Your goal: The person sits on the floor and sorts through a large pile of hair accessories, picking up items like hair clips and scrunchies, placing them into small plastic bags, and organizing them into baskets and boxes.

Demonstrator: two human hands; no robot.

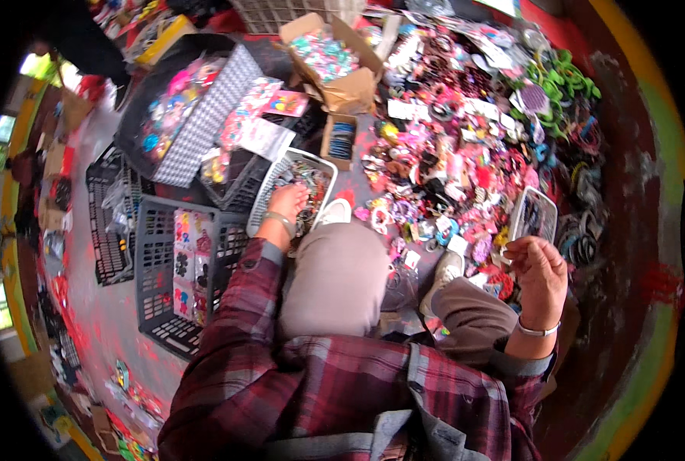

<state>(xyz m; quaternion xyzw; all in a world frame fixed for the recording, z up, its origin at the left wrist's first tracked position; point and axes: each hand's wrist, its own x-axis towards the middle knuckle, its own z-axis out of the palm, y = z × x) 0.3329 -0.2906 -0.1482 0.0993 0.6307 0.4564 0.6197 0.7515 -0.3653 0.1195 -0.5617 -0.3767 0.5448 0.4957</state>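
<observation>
My left hand [287,206] is over a white basket [256,213] of small mixed pieces [312,178], some metallic-looking. Its fingers are bent together at the pieces, and what they hold, if anything, is too small to make out. On the right, my right hand [541,275] is raised with thumb and fingertips pinched together. Anything between those fingertips is too small to name. Just beyond it stands a smaller white basket [528,201] holding dark, thin pieces. A large heap of hair ties and hair accessories [450,146] spreads ahead of my feet.
At left stands a grey plastic crate [158,269] with carded accessories [191,265]. Beyond it is a black tub [135,107] of colourful packets. Ahead are an open cardboard box [362,83] and a small box of dark bands [341,142]. Green bands [561,84] lie far right.
</observation>
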